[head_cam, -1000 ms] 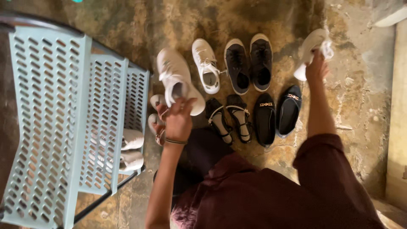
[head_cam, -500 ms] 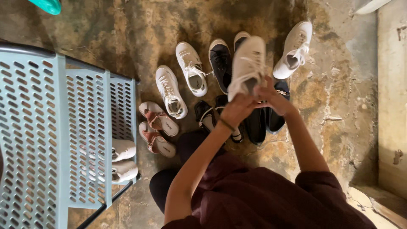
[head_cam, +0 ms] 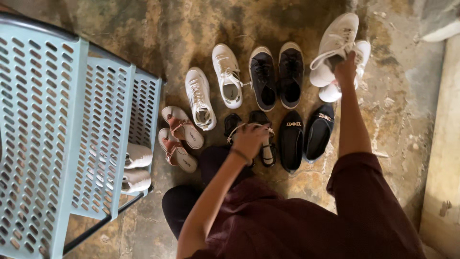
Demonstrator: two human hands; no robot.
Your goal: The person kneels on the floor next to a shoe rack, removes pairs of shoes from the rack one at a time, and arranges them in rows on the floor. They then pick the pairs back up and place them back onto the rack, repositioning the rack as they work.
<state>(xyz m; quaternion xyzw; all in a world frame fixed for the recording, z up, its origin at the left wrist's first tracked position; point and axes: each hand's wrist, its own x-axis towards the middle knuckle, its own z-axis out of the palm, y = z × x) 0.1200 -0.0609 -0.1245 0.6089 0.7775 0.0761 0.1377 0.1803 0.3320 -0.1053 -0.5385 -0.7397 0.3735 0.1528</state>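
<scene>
My right hand (head_cam: 346, 70) is stretched to the upper right, shut on a white sneaker (head_cam: 336, 39) that lies over a second white sneaker (head_cam: 362, 53) on the floor. My left hand (head_cam: 250, 141) is closed on the straps of a pair of black strappy sandals (head_cam: 269, 154) close in front of me. Past the sandals stand two black sneakers (head_cam: 263, 79) and two white lace-up sneakers (head_cam: 227, 74). A pair of black flat shoes (head_cam: 291, 140) lies between my two arms.
Two pink sandals (head_cam: 182, 127) lie left of the black sandals. A light blue perforated plastic rack (head_cam: 72, 144) fills the left side, with two white shoes (head_cam: 136, 156) on a lower shelf. The floor is rough stained concrete, with a pale wall edge (head_cam: 443, 158) at the right.
Both hands held a white sneaker over the middle of the row. My right hand has carried it to the upper right beside its mate, and my left hand has dropped onto the black sandals.
</scene>
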